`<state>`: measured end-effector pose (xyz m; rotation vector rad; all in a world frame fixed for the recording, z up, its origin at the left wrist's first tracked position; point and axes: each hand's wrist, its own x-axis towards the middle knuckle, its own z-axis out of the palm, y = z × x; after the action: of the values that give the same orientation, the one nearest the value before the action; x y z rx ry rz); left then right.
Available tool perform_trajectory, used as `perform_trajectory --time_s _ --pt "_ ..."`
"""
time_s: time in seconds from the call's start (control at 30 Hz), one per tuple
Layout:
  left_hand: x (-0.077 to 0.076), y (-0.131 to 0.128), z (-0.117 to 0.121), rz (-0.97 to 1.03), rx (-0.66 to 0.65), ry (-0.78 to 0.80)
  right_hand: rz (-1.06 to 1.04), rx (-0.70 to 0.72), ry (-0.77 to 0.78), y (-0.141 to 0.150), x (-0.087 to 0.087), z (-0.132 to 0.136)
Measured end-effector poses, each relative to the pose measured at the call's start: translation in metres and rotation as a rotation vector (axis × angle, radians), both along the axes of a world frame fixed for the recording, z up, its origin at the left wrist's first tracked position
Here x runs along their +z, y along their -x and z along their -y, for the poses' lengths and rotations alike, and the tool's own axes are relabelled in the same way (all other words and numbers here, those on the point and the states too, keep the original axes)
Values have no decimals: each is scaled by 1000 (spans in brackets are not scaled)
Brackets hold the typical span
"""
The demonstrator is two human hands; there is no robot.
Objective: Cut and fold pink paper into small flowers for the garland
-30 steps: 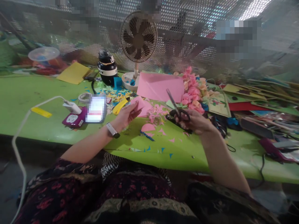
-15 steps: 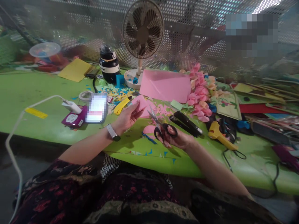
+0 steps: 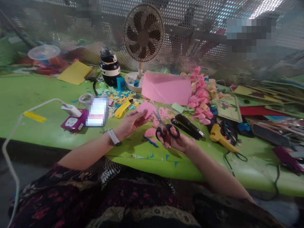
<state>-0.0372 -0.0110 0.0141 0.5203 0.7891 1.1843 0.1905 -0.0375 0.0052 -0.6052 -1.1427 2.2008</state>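
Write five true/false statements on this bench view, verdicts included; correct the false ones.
1. The right hand holds the scissors. True.
2. The left hand holds a yellow sheet. False: the left hand holds a small piece of pink paper.
3. The yellow glue gun lies to the right of the black stapler. True.
4. The smartphone lies to the right of the scissors. False: the smartphone lies to the left of them.
5. The fan stands to the right of the black jug. True.
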Motion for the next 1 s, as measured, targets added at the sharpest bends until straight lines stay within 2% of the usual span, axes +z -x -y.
perform_trajectory --time_s 0.17,0.43,0.63,0.87,1.0 --pt "2 0 0 -53 -29 -35 4 -60 40 -1 -1 0" --pt "0 0 -4 -97 -16 -56 51 -64 28 -1 5 1" --pt "2 0 -3 -60 3 -80 78 -134 41 2 7 4" --pt "6 1 -3 -104 15 -71 86 -85 -28 0 5 5" --pt "4 2 -3 -116 -14 -97 91 -100 10 0 4 7"
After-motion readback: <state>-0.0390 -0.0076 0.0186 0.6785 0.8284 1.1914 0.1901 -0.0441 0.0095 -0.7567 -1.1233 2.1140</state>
